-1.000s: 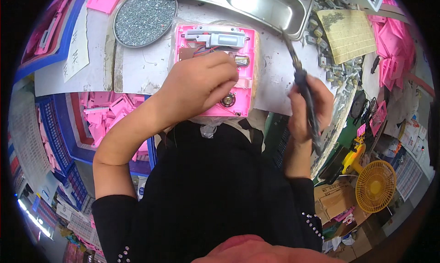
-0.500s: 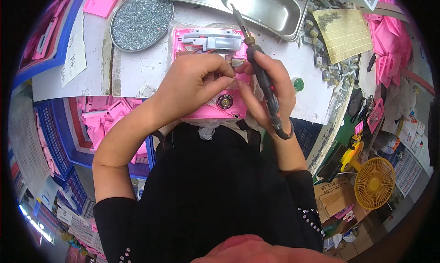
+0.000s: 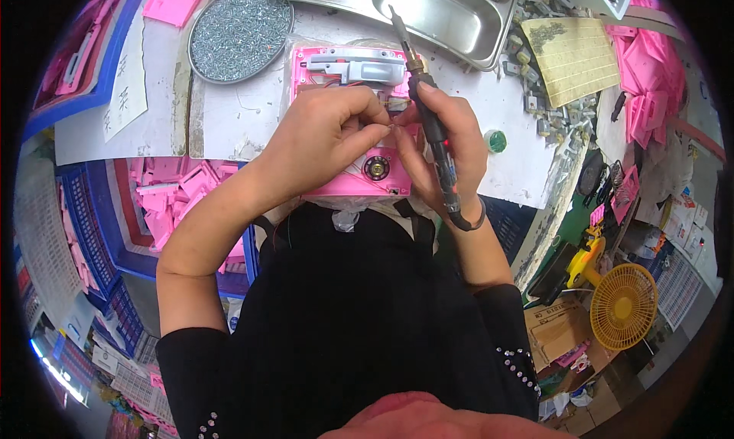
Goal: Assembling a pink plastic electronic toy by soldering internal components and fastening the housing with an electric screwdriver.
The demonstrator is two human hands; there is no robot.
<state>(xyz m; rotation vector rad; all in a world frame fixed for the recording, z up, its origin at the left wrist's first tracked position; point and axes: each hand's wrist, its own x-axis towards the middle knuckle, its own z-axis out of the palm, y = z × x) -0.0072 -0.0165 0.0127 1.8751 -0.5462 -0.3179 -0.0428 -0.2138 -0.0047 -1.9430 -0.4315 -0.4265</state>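
Right hand point(image 3: 456, 144) of the worker is wrapped round a dark-handled, pen-like tool point(image 3: 430, 110), its metal tip pointing up and away, toward the steel tray point(image 3: 440, 14). Thumb and forefinger of the left hand point(image 3: 325, 133) are pinched together just beside the right one's fingertips; I can't make out from here whether anything sits between them. Both hands are over the pink casing point(image 3: 344, 183), which lies open on the desk point(image 3: 237, 129) right in front of the person, a long grey part point(image 3: 372, 70) along its far side and a round dark part point(image 3: 377, 168) near its close edge. A round dish point(image 3: 229, 81) of small metal pieces point(image 3: 241, 30) stands beyond to the left, and a small green thing point(image 3: 495, 141) lies just right of the right hand.
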